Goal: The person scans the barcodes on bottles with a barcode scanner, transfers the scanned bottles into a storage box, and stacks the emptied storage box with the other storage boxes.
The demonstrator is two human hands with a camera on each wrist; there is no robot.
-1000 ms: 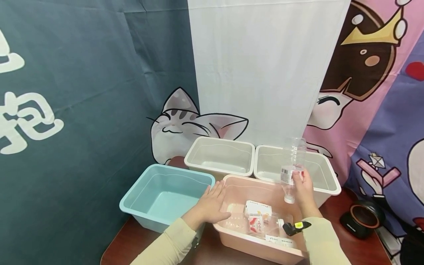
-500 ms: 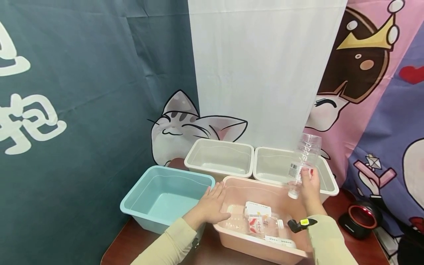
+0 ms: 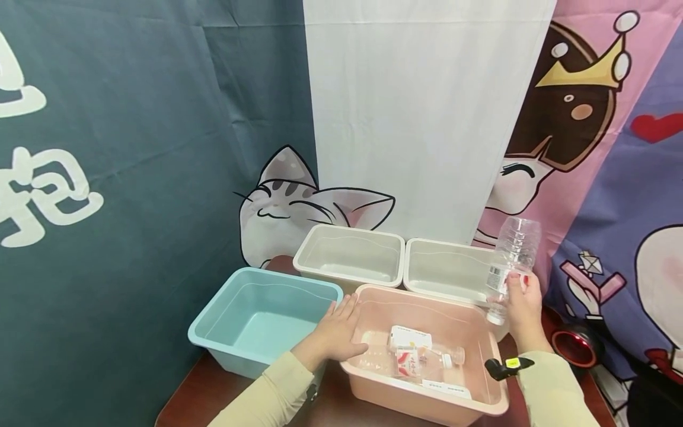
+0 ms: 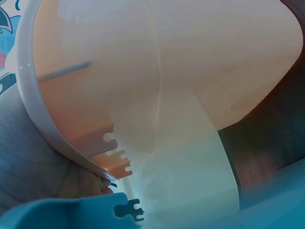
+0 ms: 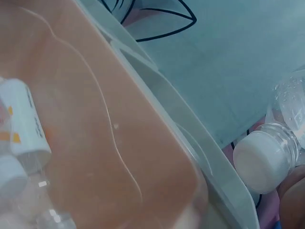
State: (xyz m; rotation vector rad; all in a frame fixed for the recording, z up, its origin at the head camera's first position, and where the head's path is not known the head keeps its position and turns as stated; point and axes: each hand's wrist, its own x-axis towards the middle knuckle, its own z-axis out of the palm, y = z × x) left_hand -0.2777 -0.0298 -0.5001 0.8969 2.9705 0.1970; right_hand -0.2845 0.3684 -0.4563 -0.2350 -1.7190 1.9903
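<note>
My right hand (image 3: 525,308) grips a clear plastic bottle (image 3: 516,244) with a label, tilted with its white cap pointing down. They are over the right end of the right-hand light grey bin (image 3: 445,246), beyond the pink bin's corner. In the right wrist view the bottle's cap (image 5: 261,162) shows large, with little of the hand. My left hand (image 3: 336,333) rests, fingers extended, on the left rim of the pink bin (image 3: 421,296). Inside that bin lie a clear bottle with a red-and-white label (image 3: 408,362), a white item (image 3: 409,338) and other pieces.
A light blue bin (image 3: 267,320) stands left of the pink one. Behind are two light grey bins side by side, including the left one (image 3: 349,255). A black round device (image 3: 578,347) sits at the right of the brown table (image 3: 187,394). Printed cloth hangs behind.
My right hand has moved right with the bottle, from over the pink bin's right side to beyond its far right corner. The left hand stays on the rim. The head view has shifted slightly right.
</note>
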